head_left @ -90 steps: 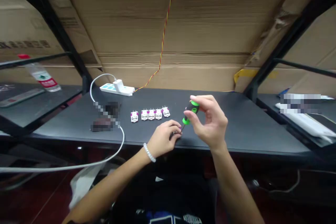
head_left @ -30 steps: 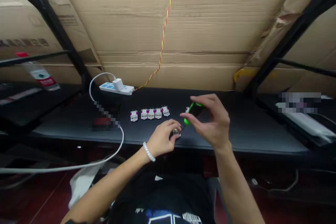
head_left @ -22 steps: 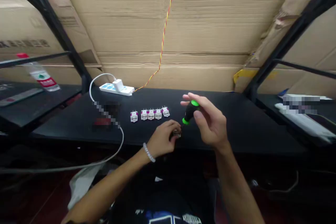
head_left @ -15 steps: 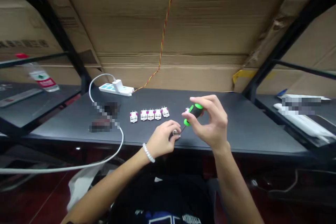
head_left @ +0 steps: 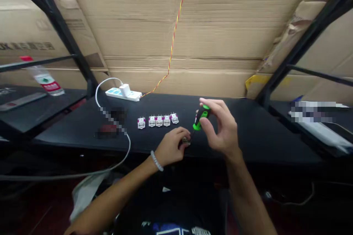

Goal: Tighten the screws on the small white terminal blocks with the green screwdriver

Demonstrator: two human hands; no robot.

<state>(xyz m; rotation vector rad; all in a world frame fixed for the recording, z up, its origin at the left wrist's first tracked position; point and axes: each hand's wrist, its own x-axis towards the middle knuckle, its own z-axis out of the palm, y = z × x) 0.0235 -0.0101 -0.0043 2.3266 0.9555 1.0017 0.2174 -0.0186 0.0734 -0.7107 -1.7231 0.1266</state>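
Right fingers (head_left: 213, 106) hold a green-handled screwdriver (head_left: 202, 116), left fingers (head_left: 179, 134) pinch a small part (head_left: 186, 141); careless slipping may drop it on the worktop (head_left: 248, 134).

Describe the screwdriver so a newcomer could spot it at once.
On the black bench, just right of a row of five small white parts, the right hand holds a screwdriver. Its black handle with bright green ends sets it apart.

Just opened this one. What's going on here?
A person at a black desk holds a green-and-black screwdriver in their right hand, its shaft pointing down toward a small part pinched in their left hand. Five white-and-magenta modules sit in a row beyond the hands.
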